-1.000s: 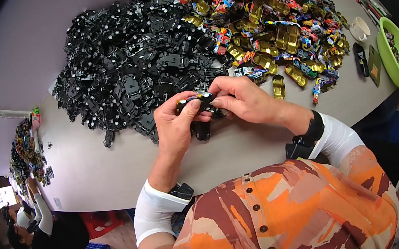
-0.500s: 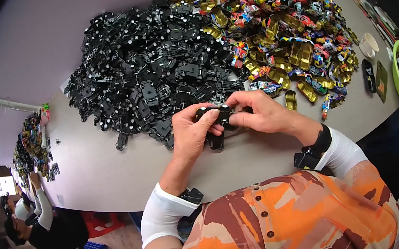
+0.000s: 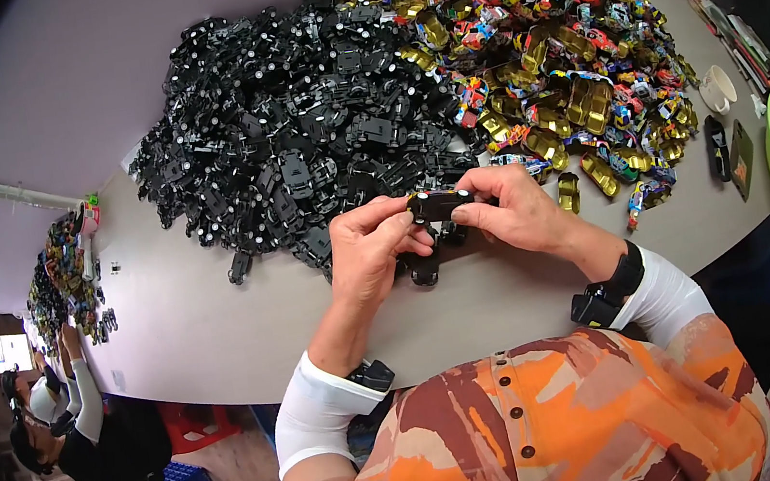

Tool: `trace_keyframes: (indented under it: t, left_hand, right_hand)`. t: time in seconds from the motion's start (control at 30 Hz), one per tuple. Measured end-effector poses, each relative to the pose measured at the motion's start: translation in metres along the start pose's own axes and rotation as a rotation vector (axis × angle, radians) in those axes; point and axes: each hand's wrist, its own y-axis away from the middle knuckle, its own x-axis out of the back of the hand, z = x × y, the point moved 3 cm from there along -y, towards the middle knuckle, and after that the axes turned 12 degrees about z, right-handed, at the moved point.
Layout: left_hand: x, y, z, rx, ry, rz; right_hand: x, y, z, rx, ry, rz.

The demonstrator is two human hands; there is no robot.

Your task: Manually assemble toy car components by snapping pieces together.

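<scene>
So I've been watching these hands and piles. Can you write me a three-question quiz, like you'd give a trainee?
1. True or false: the left hand and the right hand are both on the toy car.

2. Multiple choice: on which side of the black pile does the colourful pile lie in the picture?
A. Left
B. Right
C. Underneath

3. Fill in the blank: the sleeves on the person's two arms are ____ in colour.

Key: 1. True. 2. B. 3. White.
</scene>
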Motion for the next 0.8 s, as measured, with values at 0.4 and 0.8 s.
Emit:
trace_keyframes:
  t: [0.4,0.8]
  left_hand:
    - [0.012,-0.007,-0.002,0.025,-0.170,-0.007]
    - [0.011,0.011,0.017,-0.531,-1.309,-0.226]
  right_hand:
    - [-0.002,0.005,-0.005,0.002,0.102,-0.122]
    - [-0.015,0.030,-0.005,0.286,0.287,-0.492]
